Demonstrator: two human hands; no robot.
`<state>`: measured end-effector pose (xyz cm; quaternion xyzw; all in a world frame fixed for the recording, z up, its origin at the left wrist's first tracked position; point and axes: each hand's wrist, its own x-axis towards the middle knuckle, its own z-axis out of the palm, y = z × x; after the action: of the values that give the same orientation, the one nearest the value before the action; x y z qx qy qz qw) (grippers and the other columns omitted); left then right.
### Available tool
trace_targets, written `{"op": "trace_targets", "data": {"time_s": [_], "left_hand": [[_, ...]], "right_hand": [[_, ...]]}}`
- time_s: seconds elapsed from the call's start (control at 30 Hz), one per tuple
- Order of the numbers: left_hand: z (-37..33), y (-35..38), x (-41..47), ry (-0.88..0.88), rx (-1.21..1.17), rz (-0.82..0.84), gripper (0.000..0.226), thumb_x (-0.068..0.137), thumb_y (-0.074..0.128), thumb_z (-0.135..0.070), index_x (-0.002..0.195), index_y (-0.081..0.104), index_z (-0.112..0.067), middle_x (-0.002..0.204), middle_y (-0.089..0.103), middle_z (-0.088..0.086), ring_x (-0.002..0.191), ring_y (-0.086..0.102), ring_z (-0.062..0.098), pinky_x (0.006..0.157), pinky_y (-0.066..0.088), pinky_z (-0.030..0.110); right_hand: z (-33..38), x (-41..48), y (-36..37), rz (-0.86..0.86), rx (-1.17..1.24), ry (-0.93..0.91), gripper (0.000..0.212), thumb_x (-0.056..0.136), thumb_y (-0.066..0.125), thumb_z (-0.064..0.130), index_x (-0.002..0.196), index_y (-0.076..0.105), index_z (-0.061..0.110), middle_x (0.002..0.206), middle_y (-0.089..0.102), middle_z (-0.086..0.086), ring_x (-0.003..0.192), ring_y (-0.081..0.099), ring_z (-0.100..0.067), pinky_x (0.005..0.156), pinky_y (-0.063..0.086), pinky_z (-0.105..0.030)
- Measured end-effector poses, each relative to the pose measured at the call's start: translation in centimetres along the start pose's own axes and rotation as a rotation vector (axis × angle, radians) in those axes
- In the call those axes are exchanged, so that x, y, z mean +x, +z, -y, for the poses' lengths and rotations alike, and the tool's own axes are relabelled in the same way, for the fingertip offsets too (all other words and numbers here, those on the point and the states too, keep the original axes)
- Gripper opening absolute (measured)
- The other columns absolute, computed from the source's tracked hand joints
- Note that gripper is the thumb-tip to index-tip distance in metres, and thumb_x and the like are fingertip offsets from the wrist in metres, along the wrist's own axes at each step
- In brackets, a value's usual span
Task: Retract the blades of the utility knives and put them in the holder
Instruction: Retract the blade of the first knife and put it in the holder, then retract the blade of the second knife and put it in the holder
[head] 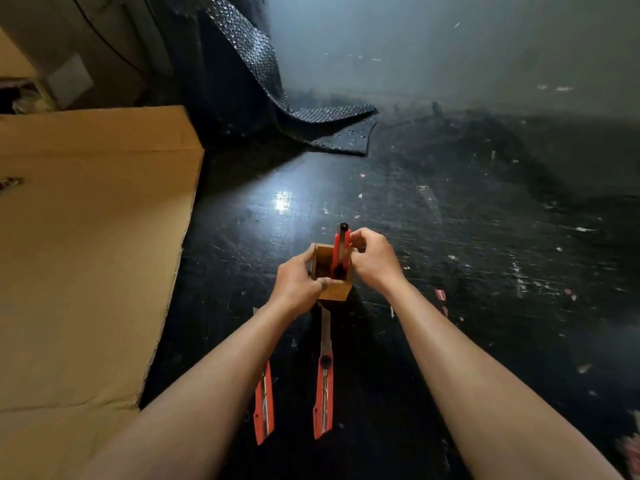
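A small square wooden holder (335, 289) stands on the black table. My left hand (297, 285) grips its left side. A red utility knife (341, 249) stands upright inside the holder, its top end sticking out above the rim, and my right hand (372, 258) pinches its upper part. Nearer to me, two more red utility knives lie on the table: the middle one (324, 386) has a long blade extended toward the holder, and the left one (264, 407) is partly hidden under my left forearm.
A large flat sheet of cardboard (86, 254) covers the left side. Black bubble wrap (311, 123) droops onto the scratched table at the back. Small scraps and red bits (440, 294) are scattered to the right of the holder.
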<state>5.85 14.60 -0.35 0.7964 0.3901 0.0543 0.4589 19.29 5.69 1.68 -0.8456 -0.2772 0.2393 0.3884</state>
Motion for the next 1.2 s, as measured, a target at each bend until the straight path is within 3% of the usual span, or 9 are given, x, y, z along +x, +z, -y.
{"op": "trace_targets", "data": {"time_s": [0.1,0.23,0.43,0.57,0.7,0.87,1.07,1.2], "left_hand": [[0.2,0.0,0.1,-0.001,-0.007,-0.002,0.076,0.082,0.084,-0.020,0.150,0.048,-0.022,0.135,0.066,0.005,0.125,0.060,0.024,0.102,0.047,0.035],[0.5,0.2,0.1,-0.018,-0.029,0.000,0.081,0.082,0.083,-0.021,0.152,0.044,-0.023,0.137,0.065,0.005,0.127,0.059,0.025,0.105,0.048,0.041],[0.3,0.0,-0.3,0.019,-0.027,-0.007,0.068,0.085,0.080,-0.017,0.146,0.052,-0.023,0.134,0.067,0.005,0.127,0.059,0.025,0.104,0.049,0.043],[0.8,-0.2,-2.1,0.002,-0.002,-0.091,0.071,0.089,0.077,-0.015,0.151,0.044,-0.009,0.143,0.059,0.012,0.129,0.059,0.027,0.106,0.049,0.041],[1.9,-0.2,-5.4,0.038,0.029,-0.144,0.055,0.090,0.075,-0.010,0.141,0.056,-0.007,0.136,0.065,0.013,0.126,0.062,0.026,0.108,0.049,0.040],[4.1,1.1,-8.7,0.042,0.144,-0.008,0.044,0.090,0.073,-0.013,0.133,0.063,-0.012,0.126,0.071,0.006,0.114,0.067,0.017,0.094,0.052,0.027],[6.8,3.4,-11.5,-0.072,0.209,0.195,0.038,0.093,0.070,-0.012,0.131,0.065,-0.013,0.127,0.070,0.005,0.118,0.066,0.016,0.097,0.055,0.031],[7.7,5.2,-12.8,-0.104,0.168,0.178,0.032,0.092,0.069,-0.005,0.124,0.071,-0.012,0.122,0.074,0.005,0.114,0.068,0.015,0.094,0.056,0.028]], "right_hand": [[0.0,0.2,0.0,-0.007,-0.045,0.017,0.011,0.096,0.061,0.012,0.102,0.068,0.018,0.100,0.071,0.000,0.093,0.066,-0.019,0.067,0.047,-0.029],[0.1,0.0,-0.3,-0.026,-0.071,0.036,0.013,0.098,0.060,0.014,0.107,0.069,0.015,0.101,0.072,-0.002,0.093,0.065,-0.018,0.062,0.045,-0.024],[-0.6,-1.2,-1.2,-0.034,-0.081,0.041,0.023,0.096,0.065,0.017,0.119,0.067,0.014,0.112,0.070,-0.003,0.102,0.064,-0.017,0.080,0.047,-0.028],[-1.6,-3.5,-2.0,0.000,-0.102,0.080,0.030,0.094,0.067,0.019,0.123,0.064,0.016,0.116,0.069,-0.003,0.108,0.063,-0.019,0.089,0.051,-0.034],[-2.9,-6.7,-1.8,0.077,-0.122,0.138,0.032,0.095,0.067,0.021,0.126,0.062,0.019,0.118,0.068,-0.002,0.111,0.064,-0.020,0.088,0.052,-0.033],[-5.0,-10.9,0.1,0.195,-0.151,0.202,0.033,0.094,0.067,0.022,0.127,0.063,0.022,0.119,0.069,-0.001,0.111,0.064,-0.018,0.095,0.054,-0.037],[-7.3,-15.1,3.2,0.361,-0.192,0.315,0.042,0.095,0.066,0.022,0.136,0.058,0.021,0.128,0.066,-0.003,0.116,0.063,-0.018,0.100,0.053,-0.042],[-8.1,-17.5,5.2,0.354,-0.142,0.312,0.044,0.097,0.063,0.019,0.140,0.055,0.021,0.112,0.070,0.001,0.095,0.068,-0.010,0.088,0.059,-0.035]]}}
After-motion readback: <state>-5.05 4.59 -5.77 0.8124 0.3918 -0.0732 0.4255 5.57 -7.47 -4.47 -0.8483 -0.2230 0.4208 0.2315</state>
